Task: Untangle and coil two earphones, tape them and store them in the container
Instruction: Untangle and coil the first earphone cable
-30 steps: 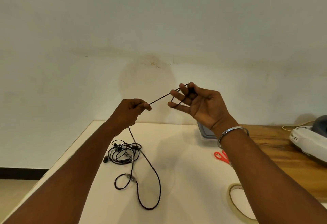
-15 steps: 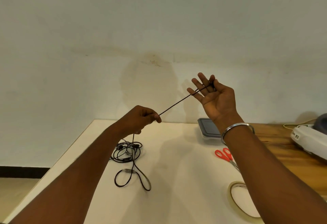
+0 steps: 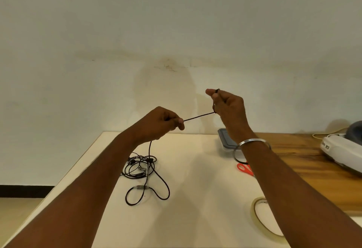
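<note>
Early stage — your left hand (image 3: 162, 124) & right hand (image 3: 227, 108) each pinch one earphone cord (image 3: 198, 116) taut; tangle (image 3: 140, 167) lies on table (image 3: 195, 198), nothing taped/stored yet.

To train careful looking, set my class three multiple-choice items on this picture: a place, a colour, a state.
1. Where does the tape roll lie? A on the white table by the right forearm; B on the floor; C round the left wrist.
2. What colour are the scissors handles? A blue; B red; C green.
3. How is the earphone cable between the left hand and right hand? A taut; B sagging; C cut through.
Key: 1 A, its ring lies on the table top; 2 B, a red loop shows beside the right arm; 3 A, it runs straight from hand to hand.
</note>
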